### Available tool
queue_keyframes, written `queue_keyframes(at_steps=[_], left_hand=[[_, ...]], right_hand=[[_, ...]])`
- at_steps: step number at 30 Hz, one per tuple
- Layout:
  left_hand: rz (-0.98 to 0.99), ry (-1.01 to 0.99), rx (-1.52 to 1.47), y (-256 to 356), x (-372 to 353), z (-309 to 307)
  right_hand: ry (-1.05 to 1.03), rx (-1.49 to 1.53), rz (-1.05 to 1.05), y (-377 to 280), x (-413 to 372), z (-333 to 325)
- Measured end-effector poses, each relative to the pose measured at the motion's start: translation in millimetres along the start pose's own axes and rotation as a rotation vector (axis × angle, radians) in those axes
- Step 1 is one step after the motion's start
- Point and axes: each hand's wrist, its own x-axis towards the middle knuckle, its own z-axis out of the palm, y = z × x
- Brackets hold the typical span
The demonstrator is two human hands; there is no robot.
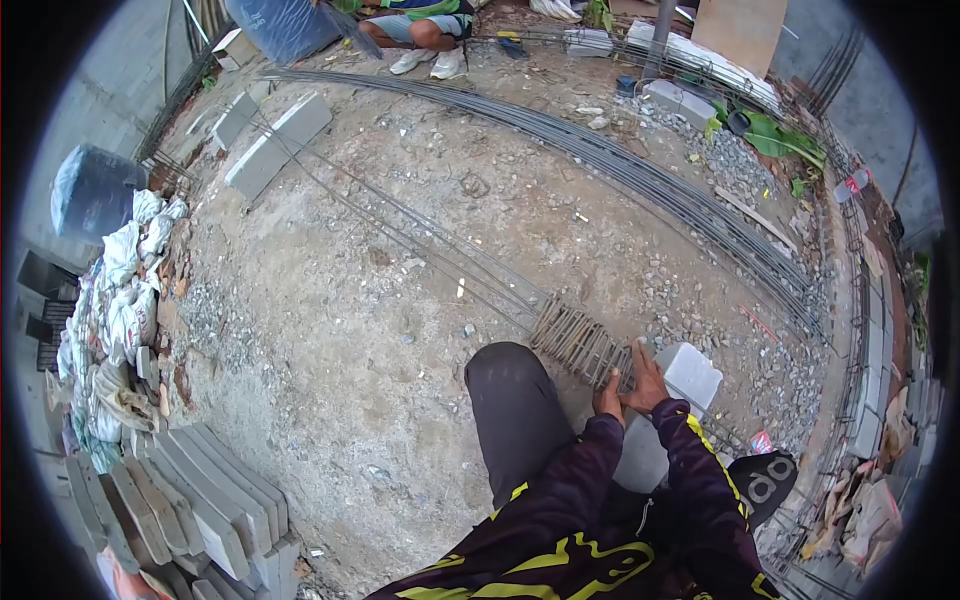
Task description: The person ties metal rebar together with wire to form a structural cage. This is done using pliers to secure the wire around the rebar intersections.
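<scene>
A bunched row of rusty steel stirrups (580,342) is threaded on long thin rebars (400,228) in front of my right knee. My left hand (609,396) is closed at the near end of the row, its fingers against the last stirrups. Beside it, my right hand (648,380) holds the same end from the right, its fingers reaching along the side. The two hands touch or nearly touch. A pale concrete block (690,372) lies just right of my right hand, and another grey block (642,455) sits below my wrists.
Far ends of the rebars rest by upright blocks (280,145). A bundle of long steel bars (560,135) crosses the ground behind. Stacked grey slabs (215,490) and white sacks (125,290) stand at left. Another person (430,30) squats at the back.
</scene>
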Motion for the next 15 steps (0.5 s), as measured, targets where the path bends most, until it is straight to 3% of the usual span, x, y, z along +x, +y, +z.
queue_keyframes(at_steps=[2, 5, 6, 9, 12, 15], left_hand=[[0.026, -0.017, 0.024, -6, 7, -3], [0.056, 0.013, 0.018, -16, 26, -5], [0.050, 0.020, 0.038, -9, 18, -2], [0.024, 0.009, 0.067, 2, 5, 7], [0.098, -0.050, 0.107, 2, 6, 5], [0.011, -0.083, 0.076, 3, 10, 2]], right_hand=[[0.200, 0.069, 0.055, 0, -14, 0], [0.383, 0.264, 0.436, -2, -14, 13], [0.311, 0.437, 0.580, -14, -11, 8], [0.381, 0.238, 0.634, -21, 7, 29], [0.410, 0.261, 0.705, -26, 26, 40], [0.449, 0.364, 0.731, -26, 35, 41]])
